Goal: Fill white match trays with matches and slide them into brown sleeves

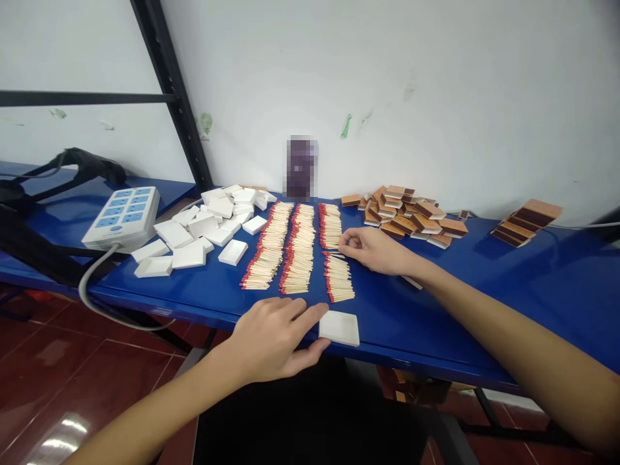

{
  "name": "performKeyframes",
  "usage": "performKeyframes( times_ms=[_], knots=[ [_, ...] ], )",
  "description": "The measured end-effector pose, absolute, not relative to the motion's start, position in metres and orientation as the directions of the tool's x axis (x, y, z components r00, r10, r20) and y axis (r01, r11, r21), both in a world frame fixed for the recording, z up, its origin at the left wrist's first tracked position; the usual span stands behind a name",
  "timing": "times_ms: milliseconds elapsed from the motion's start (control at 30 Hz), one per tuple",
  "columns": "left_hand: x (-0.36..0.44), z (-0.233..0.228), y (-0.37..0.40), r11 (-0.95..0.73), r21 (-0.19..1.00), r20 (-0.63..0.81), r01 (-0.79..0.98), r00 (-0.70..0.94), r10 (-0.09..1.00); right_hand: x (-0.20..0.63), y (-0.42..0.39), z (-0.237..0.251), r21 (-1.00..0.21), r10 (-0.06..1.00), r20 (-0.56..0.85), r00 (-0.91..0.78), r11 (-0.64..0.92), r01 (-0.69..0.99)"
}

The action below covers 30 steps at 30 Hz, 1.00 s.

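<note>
A shallow white matchbox tray [340, 327] lies at the table's front edge. My left hand [276, 336] grips its left side between thumb and forefinger. Red-headed matches are laid out in three long columns: a left column [268, 245], a middle column [299, 248] and a right column [340, 281]. My right hand [371, 248] is at the right column, thumb and fingers pinched together at the plain ends of some matches. How many matches are between those fingertips is hidden. A small gap splits the right column beside them.
White trays [203, 223] are heaped on the left, near a power strip [126, 216] with a grey cable. Brown matchbox sleeves [404, 213] are piled back right, with a further row of boxes [527, 221] at far right. A dark, pixelated object [300, 168] stands against the wall.
</note>
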<state>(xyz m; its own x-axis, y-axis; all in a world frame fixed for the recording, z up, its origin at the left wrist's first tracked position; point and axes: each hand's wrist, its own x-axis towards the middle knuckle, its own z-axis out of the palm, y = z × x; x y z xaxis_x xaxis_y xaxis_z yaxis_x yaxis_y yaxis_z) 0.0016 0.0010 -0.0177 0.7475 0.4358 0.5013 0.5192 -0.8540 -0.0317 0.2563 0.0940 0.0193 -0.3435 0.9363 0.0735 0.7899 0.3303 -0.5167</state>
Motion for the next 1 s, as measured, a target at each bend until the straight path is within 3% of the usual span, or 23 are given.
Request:
performKeyframes(
  times_ms=[700, 1000],
  knots=[
    [0.002, -0.018, 0.0, -0.852, -0.029, 0.483, 0.522, 0.754, 0.445, 0.251, 0.097, 0.012, -0.416, 0.915, 0.217, -0.341, 0.402, 0.815],
    [0.002, -0.017, 0.0, -0.852, -0.027, 0.49, 0.522, 0.75, 0.444, 0.262, 0.093, 0.02, -0.456, 0.914, 0.119, -0.387, 0.397, 0.796]
  ],
)
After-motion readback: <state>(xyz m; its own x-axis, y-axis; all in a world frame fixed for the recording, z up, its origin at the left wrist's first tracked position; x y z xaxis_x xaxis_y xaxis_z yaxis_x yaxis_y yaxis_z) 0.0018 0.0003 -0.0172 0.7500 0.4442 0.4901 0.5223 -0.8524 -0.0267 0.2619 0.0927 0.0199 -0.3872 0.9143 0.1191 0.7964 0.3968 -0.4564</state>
